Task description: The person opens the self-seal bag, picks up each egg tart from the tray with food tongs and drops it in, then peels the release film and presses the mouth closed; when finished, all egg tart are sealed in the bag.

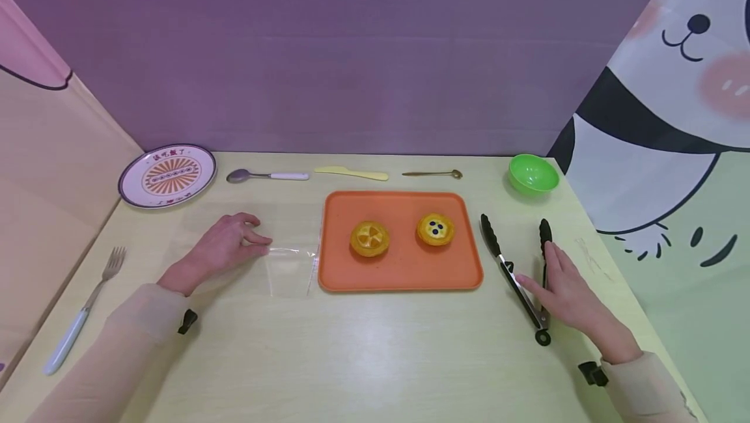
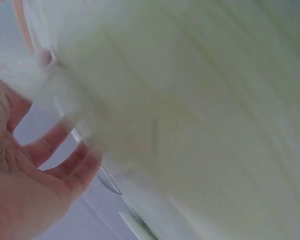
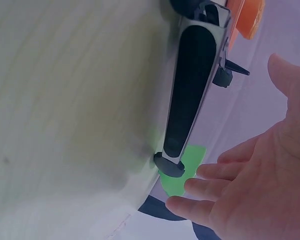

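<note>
At the left of the tray, my left hand [image 1: 225, 244] pinches the edge of a clear plastic bag [image 1: 290, 273] between thumb and fingertips. The thin film also shows near the fingers of that hand [image 2: 45, 170] in the left wrist view. My right hand [image 1: 568, 289] is over the right arm of a pair of spread tongs [image 1: 521, 291] with black tips. In the right wrist view, the right hand [image 3: 250, 175] has its fingers extended beside the tongs [image 3: 192, 90], not curled round them. Two round tarts, one plain-topped [image 1: 370, 239] and one dotted [image 1: 435, 229], sit on the orange tray [image 1: 401, 273].
Along the back lie a spoon [image 1: 266, 176], a yellow knife [image 1: 351, 173] and a small gold spoon [image 1: 432, 174]. A green bowl [image 1: 533, 174] stands back right. A patterned plate [image 1: 167, 176] is back left, with a fork [image 1: 84, 311] at the left edge.
</note>
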Demonstrator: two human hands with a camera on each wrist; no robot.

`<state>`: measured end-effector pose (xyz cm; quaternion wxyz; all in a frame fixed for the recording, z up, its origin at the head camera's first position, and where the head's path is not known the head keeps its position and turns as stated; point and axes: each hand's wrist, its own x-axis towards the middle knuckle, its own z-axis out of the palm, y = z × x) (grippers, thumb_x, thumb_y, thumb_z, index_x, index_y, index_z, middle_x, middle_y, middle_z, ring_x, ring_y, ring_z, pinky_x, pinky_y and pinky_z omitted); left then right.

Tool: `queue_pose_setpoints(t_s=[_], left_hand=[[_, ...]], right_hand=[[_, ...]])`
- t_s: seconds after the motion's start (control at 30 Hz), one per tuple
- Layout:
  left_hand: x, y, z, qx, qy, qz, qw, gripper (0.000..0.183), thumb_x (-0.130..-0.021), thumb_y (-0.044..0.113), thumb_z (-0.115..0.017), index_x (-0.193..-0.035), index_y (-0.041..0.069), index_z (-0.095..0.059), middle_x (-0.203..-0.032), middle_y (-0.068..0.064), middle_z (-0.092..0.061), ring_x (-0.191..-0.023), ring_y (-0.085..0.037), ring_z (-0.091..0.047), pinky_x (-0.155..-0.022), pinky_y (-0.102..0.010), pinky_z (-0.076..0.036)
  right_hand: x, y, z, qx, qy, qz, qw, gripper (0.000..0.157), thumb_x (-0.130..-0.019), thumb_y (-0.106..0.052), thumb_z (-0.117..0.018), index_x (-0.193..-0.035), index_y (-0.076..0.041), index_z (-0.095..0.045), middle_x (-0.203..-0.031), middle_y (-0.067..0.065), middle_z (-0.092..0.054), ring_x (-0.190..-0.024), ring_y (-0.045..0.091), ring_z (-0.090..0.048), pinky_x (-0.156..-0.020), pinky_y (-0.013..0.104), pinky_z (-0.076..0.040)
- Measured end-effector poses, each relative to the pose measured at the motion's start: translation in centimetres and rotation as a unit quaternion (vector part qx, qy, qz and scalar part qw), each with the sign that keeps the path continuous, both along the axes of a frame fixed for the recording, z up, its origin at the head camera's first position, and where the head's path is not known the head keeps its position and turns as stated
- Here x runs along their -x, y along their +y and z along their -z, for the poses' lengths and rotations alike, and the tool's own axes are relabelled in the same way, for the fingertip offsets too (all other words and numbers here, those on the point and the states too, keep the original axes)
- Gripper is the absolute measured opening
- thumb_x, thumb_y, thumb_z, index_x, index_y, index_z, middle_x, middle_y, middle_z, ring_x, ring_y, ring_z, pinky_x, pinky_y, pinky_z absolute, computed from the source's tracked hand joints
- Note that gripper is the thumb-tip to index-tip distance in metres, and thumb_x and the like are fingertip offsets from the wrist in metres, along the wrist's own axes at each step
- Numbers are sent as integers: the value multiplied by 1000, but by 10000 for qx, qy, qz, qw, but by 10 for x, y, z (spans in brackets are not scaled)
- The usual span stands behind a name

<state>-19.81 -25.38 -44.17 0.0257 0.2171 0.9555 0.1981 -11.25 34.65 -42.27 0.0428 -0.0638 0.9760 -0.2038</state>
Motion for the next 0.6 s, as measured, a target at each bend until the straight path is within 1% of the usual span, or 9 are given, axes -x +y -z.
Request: queue_pose_setpoints(t_s=[0.2, 0.4, 0.53, 0.6], left_hand=[[1, 0, 1, -13, 103, 49, 9999, 20, -80, 16, -73, -100, 13, -75, -121, -21, -58, -114, -37, -50, -98, -54, -33], [2, 3, -3, -208, 50, -170, 9996, 18, -80, 14, -73, -97, 13, -75, -118, -20, -61, -109, -41, -56, -96, -56, -39], [4, 4, -4, -278, 54, -281, 9992, 17, -78, 14, -74, -95, 13, -76, -115, -19, -64, -105, -38, -60, -94, -54, -42], [4, 4, -4, -298, 116, -280, 9991, 16, -77, 14, -76, -93, 13, -76, -113, -18, -65, -102, -37, -62, -92, -53, -43]], right_hand=[[-1, 0, 1, -1, -62, -8, 10000, 98, -91, -51, -53, -144, 12, 1, -149, 36, -4, -137, 50, -10, -107, 62, -19], [-2, 0, 3, -46, -21, -85, 10000, 98, -91, -50, -53, -143, 14, 0, -148, 37, -5, -136, 51, -10, -107, 62, -19], [-2, 0, 4, -74, -47, -91, 9999, 98, -91, -50, -53, -143, 14, 0, -148, 38, -5, -136, 51, -11, -107, 62, -19], [-3, 0, 5, -76, -78, -78, 9999, 99, -91, -50, -53, -143, 14, 0, -148, 38, -5, -136, 51, -11, -107, 62, -19]])
